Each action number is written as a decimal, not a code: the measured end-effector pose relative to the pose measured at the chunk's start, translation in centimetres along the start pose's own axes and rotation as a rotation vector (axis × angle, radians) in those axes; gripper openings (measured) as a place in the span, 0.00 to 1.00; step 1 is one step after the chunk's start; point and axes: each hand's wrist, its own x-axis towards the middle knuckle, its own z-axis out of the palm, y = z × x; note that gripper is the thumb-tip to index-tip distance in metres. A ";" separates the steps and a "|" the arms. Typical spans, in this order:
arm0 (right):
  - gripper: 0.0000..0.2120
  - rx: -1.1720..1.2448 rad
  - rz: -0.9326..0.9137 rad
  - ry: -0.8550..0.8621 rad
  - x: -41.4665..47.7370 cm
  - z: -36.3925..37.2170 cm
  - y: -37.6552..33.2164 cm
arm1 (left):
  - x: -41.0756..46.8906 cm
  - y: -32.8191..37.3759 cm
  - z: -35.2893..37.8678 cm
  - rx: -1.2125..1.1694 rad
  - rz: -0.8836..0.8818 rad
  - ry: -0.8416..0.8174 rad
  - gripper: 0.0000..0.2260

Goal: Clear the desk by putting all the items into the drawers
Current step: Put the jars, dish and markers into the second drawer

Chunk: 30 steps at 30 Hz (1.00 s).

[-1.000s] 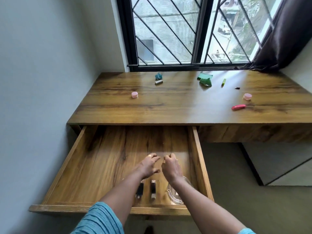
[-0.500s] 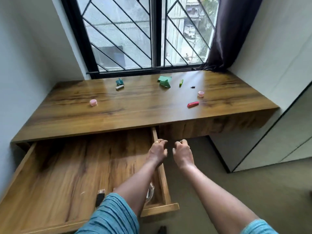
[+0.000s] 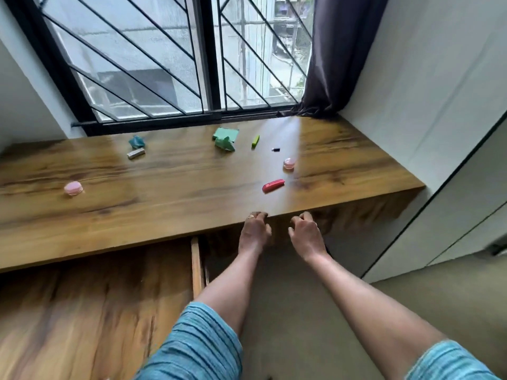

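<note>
A long wooden desk (image 3: 164, 204) sits under a barred window (image 3: 175, 58), with a dark curtain (image 3: 332, 56) at the right. Closest, a big drawer (image 3: 82, 311) is pulled out on the left side, and its inside looks blurry. Two arms in blue sleeves (image 3: 200, 346) reach forward. The left hand (image 3: 253, 233) and right hand (image 3: 306, 234) are just under the front edge of the desk, fingers curled in and holding nothing. On the desk just past them lies a red clip (image 3: 273, 185). Left of it, well apart, sits a pink pot (image 3: 73, 188). Farther back are another pink pot (image 3: 289, 163), a silver bar (image 3: 136, 153), a small black bit (image 3: 275, 149), a green marker (image 3: 255, 141), green folded paper (image 3: 225, 138) and a teal paper shape (image 3: 137, 141).
</note>
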 end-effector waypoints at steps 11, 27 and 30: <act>0.12 -0.051 -0.135 -0.058 13.9 -0.5 2.0 | 11.0 3.1 1.6 0.157 -0.019 -0.021 0.24; 0.14 -0.161 -0.538 -0.227 38.8 2.2 -3.5 | 23.8 2.5 -0.2 0.231 -0.166 0.201 0.11; 0.19 -0.254 -0.657 -0.259 41.5 3.1 -4.5 | 24.8 2.3 -0.8 0.237 -0.200 0.227 0.14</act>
